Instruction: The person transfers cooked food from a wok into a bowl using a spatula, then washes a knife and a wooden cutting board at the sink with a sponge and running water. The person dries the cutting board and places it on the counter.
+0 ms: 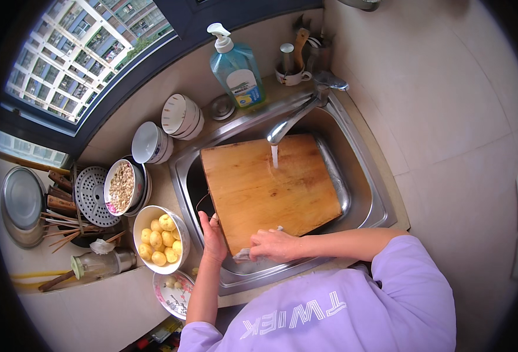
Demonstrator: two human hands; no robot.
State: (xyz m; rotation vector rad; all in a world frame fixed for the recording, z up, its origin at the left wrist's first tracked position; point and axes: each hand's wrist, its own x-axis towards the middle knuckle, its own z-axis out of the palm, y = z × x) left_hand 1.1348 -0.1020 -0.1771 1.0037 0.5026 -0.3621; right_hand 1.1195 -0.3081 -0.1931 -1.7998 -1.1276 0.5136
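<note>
A wooden cutting board (267, 189) lies tilted in the stainless steel sink (360, 176), wet on its upper face. Water runs from the chrome faucet (281, 130) onto the board's far half. My left hand (214, 237) grips the board's left edge near its lower corner, thumb up, with the fingers partly hidden. A thin wire loop (202, 202) hangs at that same edge. With my right hand (274, 245) I press a pale cloth (242, 254) against the board's near edge; most of the cloth is covered by the fingers.
Left of the sink stand a bowl of peeled potatoes (141, 226), a floral plate (160, 290), a bowl of peanuts (120, 187) and stacked bowls (146, 143). Behind it are a dish soap bottle (237, 66) and a utensil cup (290, 78). A tiled wall (452, 110) rises at the right.
</note>
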